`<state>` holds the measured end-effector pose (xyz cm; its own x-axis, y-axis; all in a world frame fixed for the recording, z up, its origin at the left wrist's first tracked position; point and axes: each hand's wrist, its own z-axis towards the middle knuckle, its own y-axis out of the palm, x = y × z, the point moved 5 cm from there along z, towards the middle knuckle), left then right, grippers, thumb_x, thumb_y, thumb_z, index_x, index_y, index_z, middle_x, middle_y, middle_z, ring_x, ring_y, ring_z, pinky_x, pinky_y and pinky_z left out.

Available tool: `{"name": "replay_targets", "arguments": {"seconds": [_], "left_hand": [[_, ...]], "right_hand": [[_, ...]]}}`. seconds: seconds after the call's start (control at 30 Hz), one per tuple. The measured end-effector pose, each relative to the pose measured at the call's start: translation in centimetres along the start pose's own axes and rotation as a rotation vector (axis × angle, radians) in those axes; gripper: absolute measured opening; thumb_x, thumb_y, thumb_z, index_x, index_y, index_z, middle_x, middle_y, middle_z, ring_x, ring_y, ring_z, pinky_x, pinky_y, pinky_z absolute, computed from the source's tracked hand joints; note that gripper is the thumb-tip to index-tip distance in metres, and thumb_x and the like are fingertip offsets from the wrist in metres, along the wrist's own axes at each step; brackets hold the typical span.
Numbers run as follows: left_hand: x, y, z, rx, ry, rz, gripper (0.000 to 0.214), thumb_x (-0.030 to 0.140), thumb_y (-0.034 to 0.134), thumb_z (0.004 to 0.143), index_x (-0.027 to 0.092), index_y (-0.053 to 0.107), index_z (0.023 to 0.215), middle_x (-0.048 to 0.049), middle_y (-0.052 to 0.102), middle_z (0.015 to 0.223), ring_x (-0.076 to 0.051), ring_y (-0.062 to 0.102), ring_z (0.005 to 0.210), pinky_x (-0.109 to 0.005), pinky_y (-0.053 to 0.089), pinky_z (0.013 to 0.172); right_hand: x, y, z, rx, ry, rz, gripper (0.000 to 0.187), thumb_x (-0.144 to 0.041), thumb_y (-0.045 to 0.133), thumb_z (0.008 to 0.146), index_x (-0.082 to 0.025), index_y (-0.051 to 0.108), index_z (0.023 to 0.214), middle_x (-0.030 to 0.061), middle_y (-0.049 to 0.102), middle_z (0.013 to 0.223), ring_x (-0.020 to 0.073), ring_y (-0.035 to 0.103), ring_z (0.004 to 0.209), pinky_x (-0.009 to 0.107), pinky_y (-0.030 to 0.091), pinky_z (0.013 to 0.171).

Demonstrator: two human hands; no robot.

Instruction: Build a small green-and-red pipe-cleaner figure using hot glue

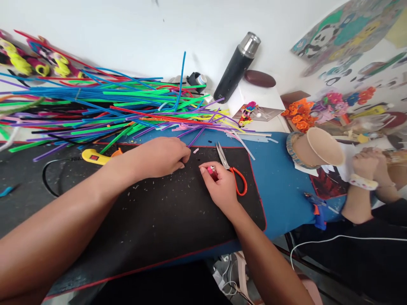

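Note:
My left hand (165,156) hovers over the black mat (152,224) with its fingers curled together. Whatever may be between the fingertips is hidden. In my right hand (222,188) a small pink-and-red piece (211,170) is gripped between thumb and fingers, mostly covered. Scissors with red handles (241,182) lie beside that hand, blades pointing away. A tiny pink scrap (196,151) rests on the mat between my hands. Partly behind my left forearm lies a yellow glue gun (95,156) with an orange trigger.
Colourful pipe cleaners (104,101) are heaped along the wall. A black thermos (237,67) leans near a white box (259,99) and a small figure (247,113). At right are a paper cup (324,146), a blue glue gun (319,212) and another person's hands (367,163).

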<state>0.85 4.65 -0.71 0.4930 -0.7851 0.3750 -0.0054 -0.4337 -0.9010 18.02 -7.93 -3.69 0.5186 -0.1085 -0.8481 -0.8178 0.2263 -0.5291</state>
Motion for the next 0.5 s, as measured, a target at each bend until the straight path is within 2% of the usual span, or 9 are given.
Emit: {"name": "replay_targets", "arguments": {"seconds": [0.23,0.5], "left_hand": [[0.24,1.05,0.60,0.026,0.016,0.021,0.017,0.017,0.067,0.095,0.025,0.081,0.101,-0.0086,0.082,0.101,-0.031,0.073,0.104,-0.037,0.049,0.083],[0.25,0.78,0.73,0.056,0.055,-0.047,0.020,0.017,0.057,0.095,0.024,0.075,0.087,-0.0087,0.077,0.091,-0.029,0.071,0.092,-0.037,0.043,0.074]], "right_hand": [[0.06,0.27,-0.04,-0.001,-0.006,0.004,0.026,-0.044,0.068,0.101,-0.024,0.084,0.102,0.0041,0.082,0.087,0.0185,0.067,0.068,0.030,0.051,0.067],[0.26,0.39,-0.11,-0.008,0.005,0.016,0.026,-0.044,0.068,0.101,-0.024,0.084,0.104,0.0052,0.082,0.091,0.0207,0.070,0.074,0.032,0.053,0.072]]}}
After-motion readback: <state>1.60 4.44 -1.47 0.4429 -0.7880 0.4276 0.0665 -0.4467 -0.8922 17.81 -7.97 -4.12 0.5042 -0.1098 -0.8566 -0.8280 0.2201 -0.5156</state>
